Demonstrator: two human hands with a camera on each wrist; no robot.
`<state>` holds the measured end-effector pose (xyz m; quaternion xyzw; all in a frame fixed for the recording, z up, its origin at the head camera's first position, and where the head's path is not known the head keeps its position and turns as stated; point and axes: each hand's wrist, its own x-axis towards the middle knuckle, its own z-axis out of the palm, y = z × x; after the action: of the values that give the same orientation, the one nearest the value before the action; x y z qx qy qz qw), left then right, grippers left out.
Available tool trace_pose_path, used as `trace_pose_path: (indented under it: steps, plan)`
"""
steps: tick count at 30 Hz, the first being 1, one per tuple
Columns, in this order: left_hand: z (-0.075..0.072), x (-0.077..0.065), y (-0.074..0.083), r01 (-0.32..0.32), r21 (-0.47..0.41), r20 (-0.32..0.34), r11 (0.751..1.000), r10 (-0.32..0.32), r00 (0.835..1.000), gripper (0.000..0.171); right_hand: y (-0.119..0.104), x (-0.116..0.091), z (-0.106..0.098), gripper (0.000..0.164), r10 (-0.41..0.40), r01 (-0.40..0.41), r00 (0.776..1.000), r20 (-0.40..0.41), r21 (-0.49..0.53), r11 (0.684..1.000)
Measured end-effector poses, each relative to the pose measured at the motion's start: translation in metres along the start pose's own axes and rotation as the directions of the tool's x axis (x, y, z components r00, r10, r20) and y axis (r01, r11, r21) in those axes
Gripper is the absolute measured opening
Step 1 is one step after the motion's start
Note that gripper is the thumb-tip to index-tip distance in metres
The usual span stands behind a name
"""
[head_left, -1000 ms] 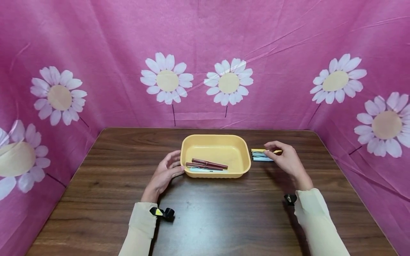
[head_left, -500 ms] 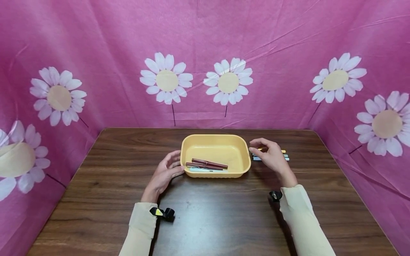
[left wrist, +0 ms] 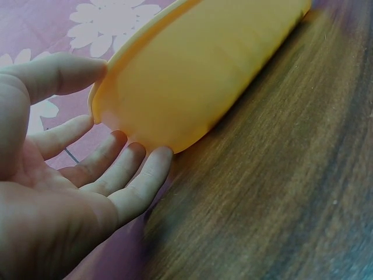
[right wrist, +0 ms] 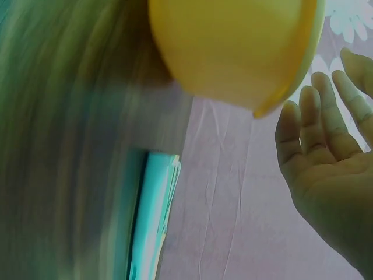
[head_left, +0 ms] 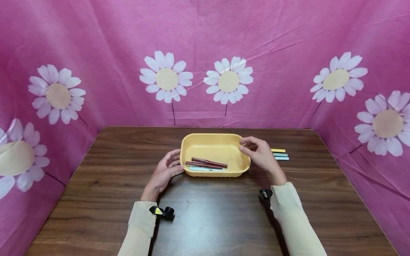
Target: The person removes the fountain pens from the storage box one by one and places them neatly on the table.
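Note:
A yellow plastic tray (head_left: 221,142) stands on the table with two dark red pens (head_left: 209,163) and a pale blue pen (head_left: 205,169) inside. My left hand (head_left: 161,174) touches its left end; in the left wrist view the fingers (left wrist: 145,181) are spread, their tips against the outer wall and the thumb at the rim. Over the right end of the tray hovers my right hand (head_left: 261,154), fingers slightly bent, holding nothing in the right wrist view. Beneath and right of it lie a yellow pen (head_left: 278,150), a teal pen (head_left: 280,154) and a light blue pen (head_left: 282,158).
The brown wooden table (head_left: 198,217) ends at a pink cloth (head_left: 198,32) printed with white daisies, which hangs behind and along both sides. Each wrist wears a black camera (head_left: 164,213).
My right hand has moved left from above the pens on the table to the tray's right rim, uncovering the pens' right ends. The left hand and the tray have stayed put.

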<state>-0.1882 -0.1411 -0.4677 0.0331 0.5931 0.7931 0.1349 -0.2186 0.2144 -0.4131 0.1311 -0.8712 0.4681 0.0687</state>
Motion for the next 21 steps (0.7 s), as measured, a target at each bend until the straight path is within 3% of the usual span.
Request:
trace_pose_path:
  steps: [10,21]
  plan:
    - [-0.001,0.000,-0.001,-0.003,-0.006,0.006,1.000,0.003,1.000,0.070,-0.010,0.011,0.020,0.027,-0.007,0.001,0.998,0.059,0.097,0.995]
    - [-0.001,0.001,-0.002,-0.005,-0.017,0.007,1.000,0.006,1.000,0.070,-0.011,0.014,0.039,0.028,-0.040,0.022,0.991,0.126,0.137,0.990]
